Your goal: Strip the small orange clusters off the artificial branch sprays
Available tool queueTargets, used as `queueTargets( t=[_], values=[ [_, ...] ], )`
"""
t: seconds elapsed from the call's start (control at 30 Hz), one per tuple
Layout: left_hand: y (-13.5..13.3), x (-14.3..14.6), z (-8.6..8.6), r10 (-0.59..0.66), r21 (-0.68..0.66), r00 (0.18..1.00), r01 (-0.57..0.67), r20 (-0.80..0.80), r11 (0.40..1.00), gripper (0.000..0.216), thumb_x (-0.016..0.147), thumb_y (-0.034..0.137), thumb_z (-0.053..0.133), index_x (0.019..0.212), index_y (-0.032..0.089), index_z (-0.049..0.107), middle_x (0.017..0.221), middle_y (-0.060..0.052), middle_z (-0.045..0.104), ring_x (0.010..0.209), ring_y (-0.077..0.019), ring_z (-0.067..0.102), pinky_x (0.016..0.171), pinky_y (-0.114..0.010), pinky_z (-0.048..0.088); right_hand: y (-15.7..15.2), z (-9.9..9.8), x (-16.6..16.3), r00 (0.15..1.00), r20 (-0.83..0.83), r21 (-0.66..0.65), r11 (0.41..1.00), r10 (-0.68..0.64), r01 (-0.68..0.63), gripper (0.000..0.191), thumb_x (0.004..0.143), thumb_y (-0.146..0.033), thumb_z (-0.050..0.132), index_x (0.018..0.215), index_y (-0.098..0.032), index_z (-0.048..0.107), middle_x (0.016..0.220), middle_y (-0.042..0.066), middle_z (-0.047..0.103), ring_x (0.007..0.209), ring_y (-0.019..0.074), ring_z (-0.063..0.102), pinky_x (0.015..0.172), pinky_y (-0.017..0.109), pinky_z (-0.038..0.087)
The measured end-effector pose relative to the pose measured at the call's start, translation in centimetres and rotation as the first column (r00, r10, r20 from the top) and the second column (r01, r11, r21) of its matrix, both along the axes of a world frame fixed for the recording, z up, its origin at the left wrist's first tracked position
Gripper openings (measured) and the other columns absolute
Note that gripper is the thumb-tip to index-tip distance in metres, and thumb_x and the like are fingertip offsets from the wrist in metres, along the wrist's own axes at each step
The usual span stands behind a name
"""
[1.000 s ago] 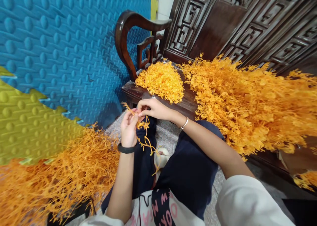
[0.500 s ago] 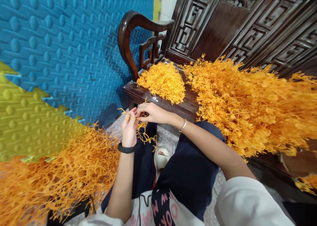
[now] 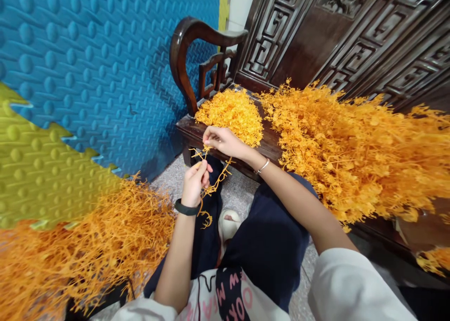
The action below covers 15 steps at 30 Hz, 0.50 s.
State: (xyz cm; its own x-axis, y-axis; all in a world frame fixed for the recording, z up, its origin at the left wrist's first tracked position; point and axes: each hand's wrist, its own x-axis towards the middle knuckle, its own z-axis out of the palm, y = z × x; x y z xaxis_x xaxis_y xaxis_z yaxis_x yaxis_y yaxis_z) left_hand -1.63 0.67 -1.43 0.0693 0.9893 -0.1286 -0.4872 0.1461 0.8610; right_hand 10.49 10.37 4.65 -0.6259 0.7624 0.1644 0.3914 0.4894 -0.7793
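My left hand (image 3: 195, 182), with a black band at the wrist, is closed on an orange plastic sprig (image 3: 211, 186) that hangs between my knees. My right hand (image 3: 222, 140), a thin bracelet on its wrist, pinches the upper end of the same sprig just in front of the small heap of orange bits (image 3: 230, 113) on the wooden bench (image 3: 267, 145). A large heap of orange branches (image 3: 355, 147) covers the bench to the right. Another heap of bare orange stems (image 3: 87, 246) lies on the floor at my left.
A blue and yellow studded foam mat (image 3: 87, 68) stands against the wall on the left. The bench's curved dark armrest (image 3: 191, 54) rises behind my hands, with a carved wooden back (image 3: 351, 35) beyond. My dark trousers (image 3: 270, 246) and a light shoe (image 3: 228, 222) are below.
My right hand has lifted up and away toward the small heap, while my left hand has dropped slightly. The sprig now stretches between the two hands.
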Motion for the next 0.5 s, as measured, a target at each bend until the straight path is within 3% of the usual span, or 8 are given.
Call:
queueTargets(
  t=[0.17,0.5],
  values=[
    [0.1,0.3,0.1,-0.010,-0.042,0.999,0.011,0.031,0.999,0.035,0.071,0.046,0.062,0.060,0.014,0.051,0.035,0.010,0.028,0.030,-0.0017,0.021,0.033,-0.016,0.020,1.2,-0.2,0.1,0.997,-0.053,-0.112,0.991,0.064,-0.069,0.006,0.078,-0.013,0.051,0.074,-0.012,0.048,0.061,-0.003,0.048,0.056,0.0047,0.043,0.056,0.019,0.035],
    [0.1,0.6,0.0,-0.015,-0.082,0.988,0.028,0.155,0.996,0.035,0.072,0.044,0.062,0.059,0.014,0.048,0.036,0.011,0.025,0.030,-0.0009,0.018,0.032,-0.015,0.017,1.2,-0.1,-0.7,1.000,-0.018,-0.040,0.999,-0.018,0.017,0.006,0.074,-0.010,0.053,0.071,-0.013,0.049,0.060,-0.004,0.049,0.057,0.0051,0.045,0.059,0.020,0.035]
  ],
)
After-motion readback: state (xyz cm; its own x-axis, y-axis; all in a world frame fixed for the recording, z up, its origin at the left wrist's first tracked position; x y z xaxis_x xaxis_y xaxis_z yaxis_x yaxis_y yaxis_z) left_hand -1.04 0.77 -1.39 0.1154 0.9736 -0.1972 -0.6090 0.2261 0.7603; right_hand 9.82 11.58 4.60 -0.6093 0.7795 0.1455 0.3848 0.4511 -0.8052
